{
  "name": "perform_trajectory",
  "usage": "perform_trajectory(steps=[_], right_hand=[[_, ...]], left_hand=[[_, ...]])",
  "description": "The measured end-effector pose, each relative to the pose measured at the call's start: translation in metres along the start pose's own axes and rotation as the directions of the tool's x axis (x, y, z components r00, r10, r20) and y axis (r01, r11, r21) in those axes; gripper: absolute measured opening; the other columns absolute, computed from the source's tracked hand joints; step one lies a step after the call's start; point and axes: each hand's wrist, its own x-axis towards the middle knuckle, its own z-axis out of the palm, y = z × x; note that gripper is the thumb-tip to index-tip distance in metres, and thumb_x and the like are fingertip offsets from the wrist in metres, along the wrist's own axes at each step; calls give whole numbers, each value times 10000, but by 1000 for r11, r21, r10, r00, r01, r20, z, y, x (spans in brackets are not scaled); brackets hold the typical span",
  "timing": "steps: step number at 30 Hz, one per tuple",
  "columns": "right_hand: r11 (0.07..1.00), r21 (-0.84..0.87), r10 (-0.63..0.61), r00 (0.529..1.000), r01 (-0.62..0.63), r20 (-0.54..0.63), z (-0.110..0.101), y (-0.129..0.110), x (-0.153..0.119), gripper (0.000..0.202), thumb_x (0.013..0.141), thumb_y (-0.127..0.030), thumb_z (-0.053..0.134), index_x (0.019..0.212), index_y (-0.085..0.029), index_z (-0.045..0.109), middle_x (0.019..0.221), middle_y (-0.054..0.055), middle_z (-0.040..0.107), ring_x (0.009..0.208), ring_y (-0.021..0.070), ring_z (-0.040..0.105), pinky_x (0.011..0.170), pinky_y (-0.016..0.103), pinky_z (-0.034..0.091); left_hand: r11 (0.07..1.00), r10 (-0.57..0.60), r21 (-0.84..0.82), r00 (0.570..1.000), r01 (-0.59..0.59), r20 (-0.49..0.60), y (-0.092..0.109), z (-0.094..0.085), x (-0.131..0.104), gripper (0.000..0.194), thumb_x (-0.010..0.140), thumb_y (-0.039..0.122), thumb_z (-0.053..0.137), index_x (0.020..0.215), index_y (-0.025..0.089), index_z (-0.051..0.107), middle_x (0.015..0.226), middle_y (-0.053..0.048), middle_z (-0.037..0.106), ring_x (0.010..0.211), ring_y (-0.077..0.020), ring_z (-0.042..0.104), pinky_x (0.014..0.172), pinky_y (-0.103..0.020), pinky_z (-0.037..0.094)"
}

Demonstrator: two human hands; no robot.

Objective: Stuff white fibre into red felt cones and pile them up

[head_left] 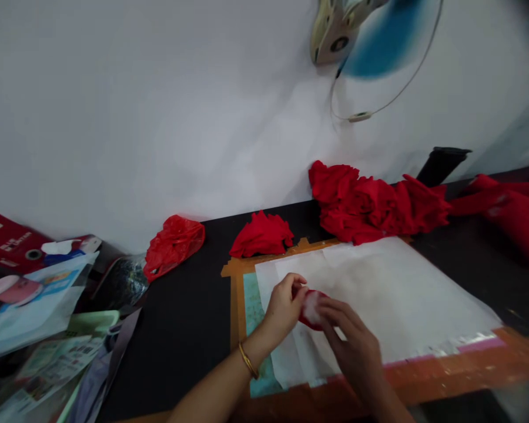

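My left hand (284, 308) and my right hand (350, 341) meet over a white paper sheet (392, 294) and together hold a small red fabric piece (311, 311) with white stuffing showing in it. The left fingers pinch its upper edge. The right fingers cover its lower right side. A gold bangle circles my left wrist. The white sheet lies on a cutting mat with an orange taped border (234, 305) on the black table (180, 317).
Red fabric piles lie at the back: a small one (261, 235), a large one (374, 205), more at right (511, 211). A red plastic bag (173, 244) sits to the left. Packaging and papers clutter the far left (35, 305). A blue fan (379, 41) spins on the wall.
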Motion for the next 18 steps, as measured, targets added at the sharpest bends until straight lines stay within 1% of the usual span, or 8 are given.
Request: perform_trajectory(steps=[2, 5, 8, 11, 12, 14, 16, 18], right_hand=[[986, -154, -52, 996, 63, 76, 16, 16, 3, 220, 895, -208, 458, 889, -231, 677, 911, 87, 698, 842, 225, 667, 733, 331, 549], [985, -171, 48, 987, -22, 150, 33, 34, 4, 250, 863, -201, 434, 827, -211, 682, 776, 80, 704, 686, 216, 661, 619, 308, 531], [958, 88, 256, 954, -272, 160, 33, 36, 5, 228, 852, -319, 519, 883, -194, 706, 823, 86, 740, 734, 240, 679, 668, 325, 540], [786, 396, 442, 879, -475, 178, 25, 25, 7, 283, 828, -413, 591, 934, -180, 713, 882, 73, 748, 786, 249, 671, 734, 345, 539], [727, 472, 468, 863, -499, 191, 24, 20, 7, 286, 817, -413, 611, 949, -179, 711, 902, 66, 746, 799, 246, 664, 746, 343, 533], [641, 566, 486, 845, -518, 223, 26, 10, 8, 275, 791, -395, 653, 958, -183, 709, 897, 46, 739, 784, 230, 644, 733, 324, 520], [589, 613, 484, 837, -527, 254, 34, 0, 9, 243, 784, -390, 668, 913, -187, 707, 816, 20, 722, 723, 202, 618, 689, 298, 506], [562, 625, 475, 831, -541, 291, 46, -9, 11, 209, 785, -395, 657, 807, -190, 694, 690, -3, 680, 634, 179, 584, 633, 282, 493]], left_hand=[[995, -28, -101, 999, 26, -17, -1, 8, -3, 119, 835, 188, 535, 944, 190, 583, 806, -8, 626, 747, -149, 584, 683, -256, 437], [993, -35, -117, 999, 34, -12, -2, 17, -10, 115, 833, 205, 556, 939, 193, 600, 819, -17, 641, 761, -161, 594, 699, -270, 449], [998, 55, 21, 998, -56, 12, 2, 20, -22, 96, 840, 212, 570, 910, 202, 635, 875, -41, 663, 820, -186, 602, 752, -302, 460], [964, 231, 121, 971, -236, 55, 2, 17, -38, 134, 884, 236, 538, 961, 222, 648, 912, -56, 655, 869, -201, 590, 799, -329, 465], [950, 284, 128, 959, -284, 17, 0, 16, -42, 158, 891, 244, 533, 1011, 226, 634, 952, -65, 649, 910, -208, 586, 833, -341, 466], [948, 314, 126, 923, -292, -223, -7, 13, -45, 313, 870, 251, 567, 1182, 229, 546, 1164, -103, 597, 1103, -237, 539, 961, -383, 430], [984, 165, 28, 853, -174, -496, -16, 10, -42, 626, 814, 266, 640, 1368, 233, 351, 1406, -140, 435, 1292, -269, 421, 1054, -415, 373], [980, -97, -200, 864, -4, -494, -21, 8, -35, 784, 829, 349, 623, 1452, 249, 158, 1478, -165, 361, 1309, -282, 433, 1014, -414, 425]])
